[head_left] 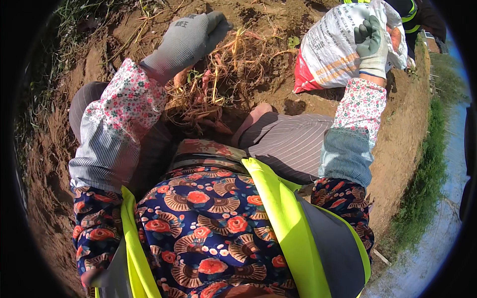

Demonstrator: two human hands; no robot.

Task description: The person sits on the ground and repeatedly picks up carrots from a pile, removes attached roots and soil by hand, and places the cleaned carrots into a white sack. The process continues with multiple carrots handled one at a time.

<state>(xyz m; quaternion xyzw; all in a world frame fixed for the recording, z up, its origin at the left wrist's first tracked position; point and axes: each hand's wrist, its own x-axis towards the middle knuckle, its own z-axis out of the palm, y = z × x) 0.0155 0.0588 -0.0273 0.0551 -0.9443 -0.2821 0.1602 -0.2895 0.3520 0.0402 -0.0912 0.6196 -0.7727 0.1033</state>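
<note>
My left hand (188, 43), in a grey coated work glove, hovers above a heap of uprooted sweet potato roots (205, 85) on the soil. Its back faces me and the fingers curl away, so whatever lies inside them is hidden. Thin stringy roots, yellowish stems and a few reddish tubers make up the heap between my legs. My right hand (370, 46), also gloved, is raised at the mouth of a woven plastic sack (328, 48). Its palm shows bare, with the fingers loosely bent and apart. Sweet potatoes (395, 37) show in the sack's opening.
The sack is white with a red bottom and bears printing. Beyond it, at the upper right, is another person (425, 18) in dark clothes with bright yellow trim. Loose brown soil (402, 123) surrounds me. Green plants (425, 178) line the right; weeds (76, 26) grow upper left.
</note>
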